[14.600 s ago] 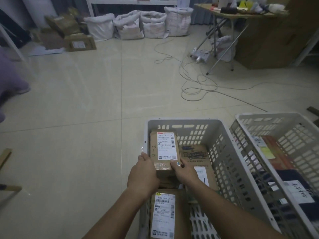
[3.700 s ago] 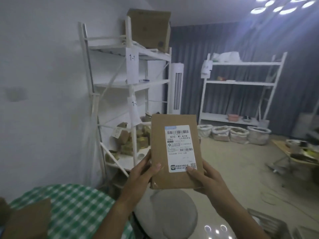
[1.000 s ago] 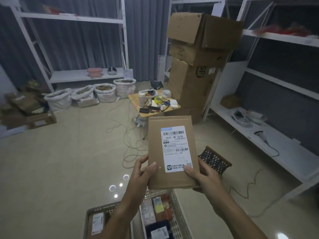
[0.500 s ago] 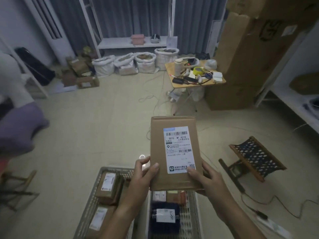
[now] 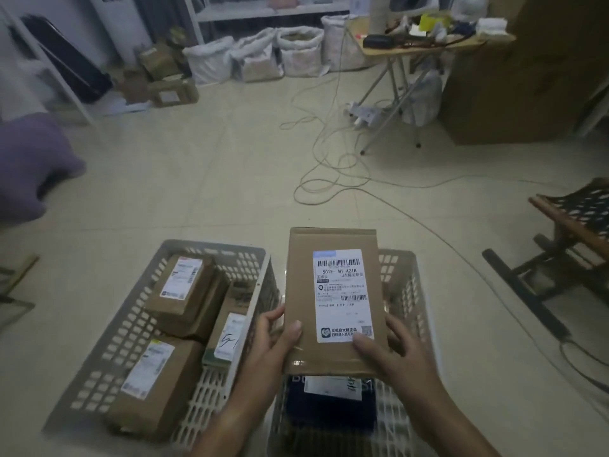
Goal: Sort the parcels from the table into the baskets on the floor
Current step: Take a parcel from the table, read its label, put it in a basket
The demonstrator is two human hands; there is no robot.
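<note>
A flat brown cardboard parcel (image 5: 333, 291) with a white shipping label faces me, held in both hands over the right basket (image 5: 410, 291). My left hand (image 5: 275, 341) grips its lower left edge, thumb on the front. At the lower right corner my right hand (image 5: 392, 354) grips it, thumb on the label. The left basket (image 5: 138, 321), white and perforated, holds several brown parcels (image 5: 181, 285). A dark parcel (image 5: 329, 410) lies in the right basket below the held one.
Cables (image 5: 329, 166) trail across the tiled floor. A folding stool (image 5: 573, 232) stands at the right. At the back are a small folding table (image 5: 418, 44), white sacks (image 5: 257, 57), cardboard boxes (image 5: 164, 80) and shelving. A purple shape (image 5: 29, 166) sits at the left edge.
My view has tilted down and closed in on the two baskets. The parcel, still in both hands, has come lower, over the right basket.
</note>
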